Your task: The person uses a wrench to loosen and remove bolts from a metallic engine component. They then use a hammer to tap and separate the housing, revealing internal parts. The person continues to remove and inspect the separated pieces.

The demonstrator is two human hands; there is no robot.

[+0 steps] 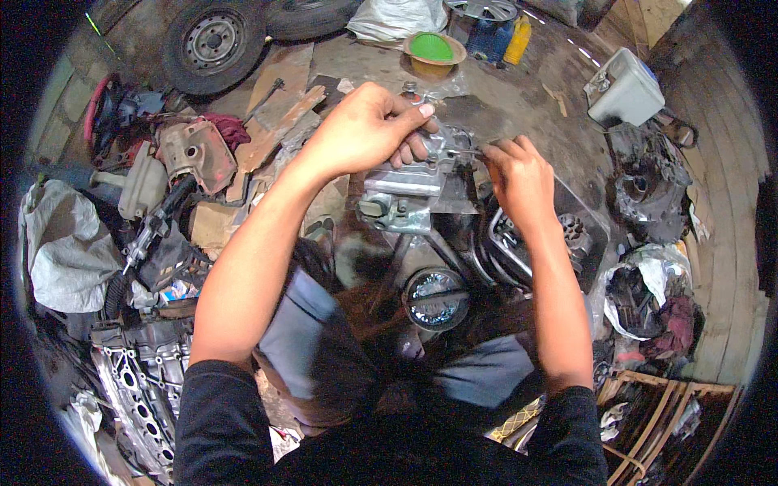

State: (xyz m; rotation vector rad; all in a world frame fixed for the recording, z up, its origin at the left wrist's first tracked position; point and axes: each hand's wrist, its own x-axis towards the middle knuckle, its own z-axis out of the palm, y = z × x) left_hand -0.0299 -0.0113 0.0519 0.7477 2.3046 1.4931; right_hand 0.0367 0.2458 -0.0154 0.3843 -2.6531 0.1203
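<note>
In front of me sits a silvery cast-metal engine part (401, 180), with a dark rounded fitting (374, 209) at its near left corner. Over its far side is my left hand (374, 130), closed, thumb pressed against the curled fingers. Whatever the left fingertips pinch is too small or hidden to make out. My right hand (520, 174) is closed at the part's right side, pinching a thin metal rod (463, 151) that points left toward the casting. The rod's far tip cannot be told clearly from the metal behind it.
A round dark pulley-like piece (436, 300) lies between my knees. At left are a cylinder head (142, 405), a pale plastic tank (144, 182) and cardboard. Wheels (215, 42) and a green bowl (431, 49) stand at the far side. At right are a white container (624, 87) and a parts bag (648, 292).
</note>
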